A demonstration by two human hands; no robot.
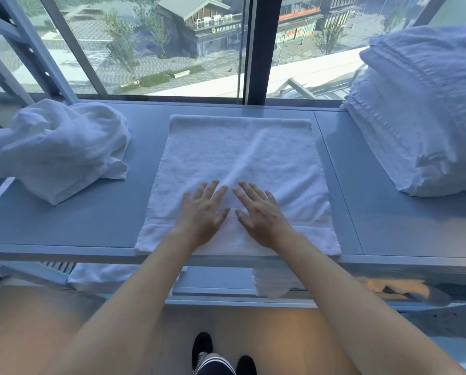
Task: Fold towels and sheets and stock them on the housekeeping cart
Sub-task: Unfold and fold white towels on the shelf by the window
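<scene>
While a tall stack (421, 109) of folded linen already stands at the right end of the shelf (91, 220), a crumpled heap (56, 147) waits at the left, so the job looks partly done, with more folding to come and, as a judgement, the stocking not finished. One towel (240, 163) lies flat at the middle of the shelf, between heap and stack and well apart from both, its near edge at the shelf's front lip. The left hand (202, 215) and right hand (258, 212) rest palms down on its near half, side by side, fingers spread and flat, gripping nothing; this looks like smoothing ahead of a fold. The towel is white terry, squared to the shelf, with a woven band across the near end and a raised diagonal crease running from the hands toward the far edge (that ridge would want pressing out first). More white cloth (272, 285) shows on a lower level beneath, folded as far as can be told. Whether this shelf belongs to the cart cannot be told
</scene>
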